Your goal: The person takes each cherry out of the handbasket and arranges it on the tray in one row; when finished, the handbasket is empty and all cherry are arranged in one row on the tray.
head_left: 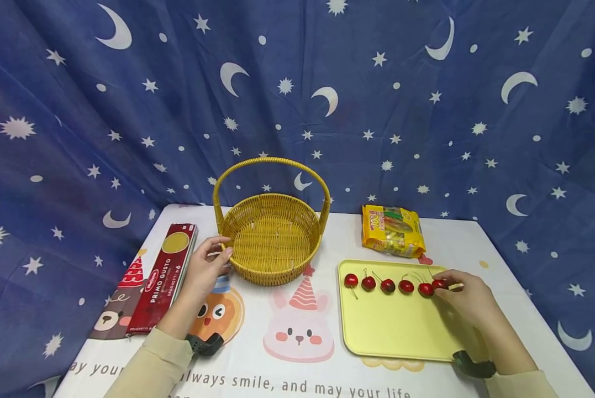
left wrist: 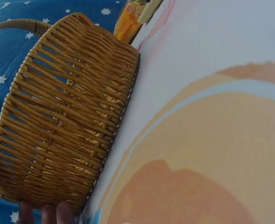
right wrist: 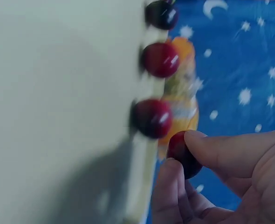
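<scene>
My right hand (head_left: 468, 298) pinches a dark red cherry (right wrist: 184, 154) between thumb and fingertips, over the right part of a pale yellow tray (head_left: 391, 331). Several more cherries (head_left: 388, 286) with stems lie in a row along the tray's far side, to the left of the held one. At the left, my other hand (head_left: 205, 268) holds the rim of a round woven basket (head_left: 269, 243) with a tall arched handle. Fingertips (left wrist: 64, 212) show against the basket's outer wall in the left wrist view. Nothing lies inside the basket.
A red spaghetti box (head_left: 163, 276) lies left of my left forearm. Behind the tray sits a yellow snack packet (head_left: 393, 231). A blue curtain (head_left: 297, 99) with moons and stars hangs beyond the printed white tablecloth (head_left: 247, 359).
</scene>
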Demonstrator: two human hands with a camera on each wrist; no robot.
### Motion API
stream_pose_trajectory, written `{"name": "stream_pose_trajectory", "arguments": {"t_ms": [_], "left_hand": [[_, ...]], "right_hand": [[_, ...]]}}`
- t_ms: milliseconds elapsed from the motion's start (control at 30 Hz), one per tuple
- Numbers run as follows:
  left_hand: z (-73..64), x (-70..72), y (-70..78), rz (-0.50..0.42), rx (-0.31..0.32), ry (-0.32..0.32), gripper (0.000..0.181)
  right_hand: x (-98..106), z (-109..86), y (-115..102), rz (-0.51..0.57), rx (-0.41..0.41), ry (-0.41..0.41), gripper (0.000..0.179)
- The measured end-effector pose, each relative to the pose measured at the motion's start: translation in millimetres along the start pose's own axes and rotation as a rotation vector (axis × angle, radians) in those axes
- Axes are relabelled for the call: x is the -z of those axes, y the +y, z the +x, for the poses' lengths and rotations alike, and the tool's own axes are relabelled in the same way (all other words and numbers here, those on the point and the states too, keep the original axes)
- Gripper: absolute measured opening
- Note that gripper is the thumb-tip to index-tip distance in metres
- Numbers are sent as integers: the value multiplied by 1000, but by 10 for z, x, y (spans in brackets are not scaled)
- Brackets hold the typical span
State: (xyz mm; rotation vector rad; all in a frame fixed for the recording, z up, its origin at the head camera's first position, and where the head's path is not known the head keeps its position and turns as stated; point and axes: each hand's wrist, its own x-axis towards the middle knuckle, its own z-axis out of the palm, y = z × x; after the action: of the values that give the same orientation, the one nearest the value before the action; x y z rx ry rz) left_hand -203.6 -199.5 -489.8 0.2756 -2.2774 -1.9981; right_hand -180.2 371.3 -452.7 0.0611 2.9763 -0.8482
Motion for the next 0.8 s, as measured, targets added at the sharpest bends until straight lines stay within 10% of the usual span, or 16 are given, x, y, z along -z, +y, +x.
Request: {"name": "stream_pose_trajectory", "arguments": {"t_ms": [800], "left_hand": [[-7,-11,1,-1,-10,12,35]], "right_hand": [[-25,66,286,-25,-81,-60,53]]}}
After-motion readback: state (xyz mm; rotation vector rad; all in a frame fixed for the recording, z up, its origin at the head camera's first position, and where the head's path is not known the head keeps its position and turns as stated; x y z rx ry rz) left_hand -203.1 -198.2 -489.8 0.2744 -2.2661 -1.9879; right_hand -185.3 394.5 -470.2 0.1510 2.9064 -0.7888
